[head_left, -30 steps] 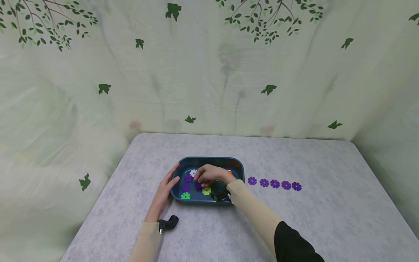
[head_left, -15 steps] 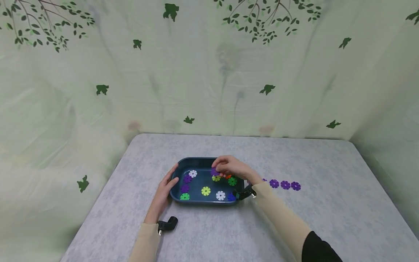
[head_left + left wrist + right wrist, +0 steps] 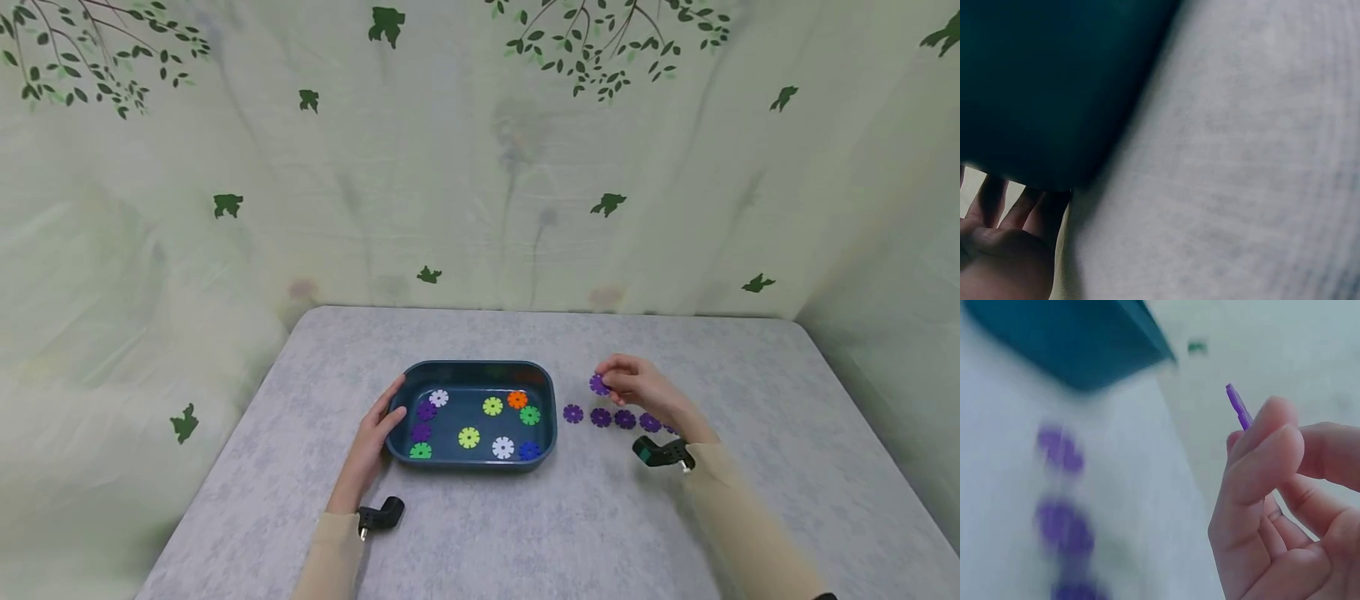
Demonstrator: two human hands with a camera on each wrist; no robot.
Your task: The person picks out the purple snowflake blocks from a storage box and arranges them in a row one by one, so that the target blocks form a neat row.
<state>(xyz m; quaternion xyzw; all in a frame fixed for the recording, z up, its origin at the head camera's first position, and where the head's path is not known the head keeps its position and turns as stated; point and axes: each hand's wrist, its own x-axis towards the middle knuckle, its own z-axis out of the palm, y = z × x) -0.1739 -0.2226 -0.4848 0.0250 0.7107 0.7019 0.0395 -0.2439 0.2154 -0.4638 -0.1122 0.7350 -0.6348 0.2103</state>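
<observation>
My right hand (image 3: pixel 647 392) pinches a purple flower-shaped disc (image 3: pixel 598 384) between thumb and fingers, above a row of similar purple discs (image 3: pixel 573 414) on the table. In the right wrist view the held disc (image 3: pixel 1239 407) shows edge-on past the fingertips. My left hand (image 3: pixel 371 433) holds the left end of a dark blue tray (image 3: pixel 480 463), thumb over the rim and fingers along the outer wall. The left wrist view shows those fingers (image 3: pixel 1019 212) partly hidden by the tray. Purple, white, yellow, green, orange and blue discs (image 3: pixel 468 437) lie in the tray.
The row of purple discs runs rightward from the tray's right side, its far end partly covered by my right hand. A grey table (image 3: pixel 480 533) carries everything. A pale leaf-printed curtain (image 3: pixel 480 167) hangs behind and at both sides.
My right hand has lifted a purple disc out of the tray and carried it right, over the row. My left hand has stayed on the tray's left end.
</observation>
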